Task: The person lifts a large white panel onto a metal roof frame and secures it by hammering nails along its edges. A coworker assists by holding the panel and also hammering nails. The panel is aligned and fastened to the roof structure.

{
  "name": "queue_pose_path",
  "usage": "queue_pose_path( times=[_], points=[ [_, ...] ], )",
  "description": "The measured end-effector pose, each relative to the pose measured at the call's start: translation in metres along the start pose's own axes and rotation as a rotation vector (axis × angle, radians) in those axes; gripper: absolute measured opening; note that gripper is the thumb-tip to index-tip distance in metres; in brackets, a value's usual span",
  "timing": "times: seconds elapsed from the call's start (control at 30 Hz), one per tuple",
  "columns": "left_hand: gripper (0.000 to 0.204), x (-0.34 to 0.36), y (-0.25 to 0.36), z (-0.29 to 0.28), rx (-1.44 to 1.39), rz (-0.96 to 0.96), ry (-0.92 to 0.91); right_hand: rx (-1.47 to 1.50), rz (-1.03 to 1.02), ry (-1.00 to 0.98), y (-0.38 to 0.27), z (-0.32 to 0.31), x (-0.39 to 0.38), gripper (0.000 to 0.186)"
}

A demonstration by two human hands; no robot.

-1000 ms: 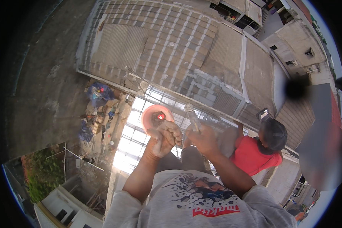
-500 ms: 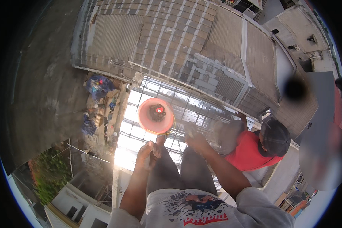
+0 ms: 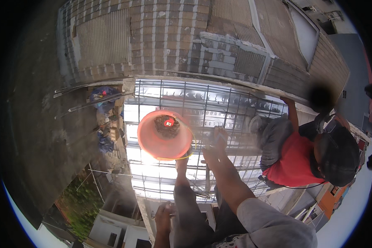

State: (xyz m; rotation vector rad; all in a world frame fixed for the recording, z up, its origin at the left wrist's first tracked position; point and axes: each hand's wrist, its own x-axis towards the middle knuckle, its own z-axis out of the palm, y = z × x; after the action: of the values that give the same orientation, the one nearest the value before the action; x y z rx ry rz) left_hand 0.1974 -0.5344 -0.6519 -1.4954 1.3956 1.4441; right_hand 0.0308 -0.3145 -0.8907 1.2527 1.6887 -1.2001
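An orange-pink bucket point(image 3: 151, 138) with a thin yellow handle point(image 3: 195, 144) stands on the rebar grid in front of me. Inside it lie dark debris point(image 3: 167, 130) and a small red piece point(image 3: 168, 122) with a white mark. My right hand point(image 3: 211, 156) reaches forward just right of the bucket, close to the handle. Haze and blur cover its fingers, so contact with the handle is unclear. Lower and to the left, near my thigh, is my left hand point(image 3: 165, 210), its fingers curled in. Whatever it may hold is hidden.
Dark rebar point(image 3: 207, 99) crosses shiny metal decking point(image 3: 186, 95) underfoot. A person in a red shirt point(image 3: 291, 161) and black cap crouches at the right. Beyond the deck edge lies a tiled roof point(image 3: 165, 37). Blue plastic bags point(image 3: 105, 97) lie on a lower ledge at left.
The bucket appears larger and slightly further left. My hands have moved apart: the left down toward my body, the right staying forward. The view has shifted, and the crouching person appears further right.
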Motion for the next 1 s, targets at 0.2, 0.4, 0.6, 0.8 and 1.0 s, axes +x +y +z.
queue_pose_path(
  times=[0.2,0.4,0.6,0.8,1.0],
  points=[
    [0.046,0.020,-0.011,-0.005,0.026,-0.054,0.036,-0.053,-0.100,-0.044,0.038,0.058,0.051,0.046],
    [0.043,0.027,-0.008,-0.012,0.041,0.000,0.016,0.417,0.058,-0.292,0.022,0.058,0.015,0.024],
    [0.040,0.023,0.012,-0.028,0.189,0.077,-0.070,0.703,0.143,-0.423,-0.046,0.033,-0.102,0.013],
    [0.038,0.021,0.050,-0.063,0.357,0.363,-0.191,0.490,0.064,-0.311,-0.037,-0.036,-0.167,0.011],
    [0.033,0.033,0.036,-0.082,0.597,0.485,-0.216,-0.073,-0.165,-0.018,0.027,-0.090,-0.160,0.024]
  ],
)
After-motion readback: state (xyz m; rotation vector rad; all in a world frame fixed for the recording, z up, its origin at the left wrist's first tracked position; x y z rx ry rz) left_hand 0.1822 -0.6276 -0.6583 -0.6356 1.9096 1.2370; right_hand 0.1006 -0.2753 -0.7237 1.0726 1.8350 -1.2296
